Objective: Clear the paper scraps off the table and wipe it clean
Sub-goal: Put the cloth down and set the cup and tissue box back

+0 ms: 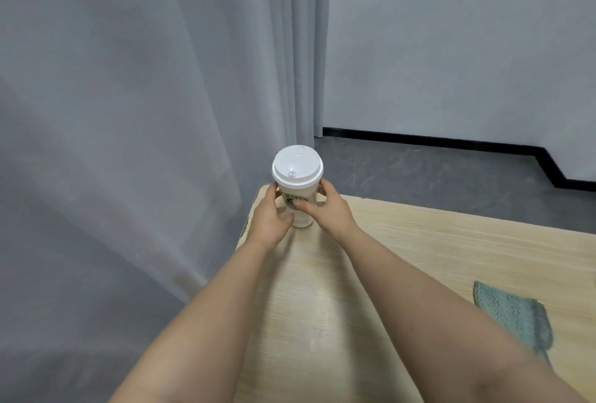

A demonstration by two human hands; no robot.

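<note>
A white paper cup (297, 176) with a white lid and a green logo stands upright at the far left corner of the light wooden table (419, 251). My left hand (269, 220) grips its left side and my right hand (327, 209) grips its right side, thumb across the logo. A teal-grey cloth (512, 314) lies flat on the table at the right, apart from both hands. No paper scraps show in view.
A grey curtain (129, 112) hangs close along the table's left edge. Beyond the far edge lie a dark grey floor (419, 173) and a white wall with a black baseboard.
</note>
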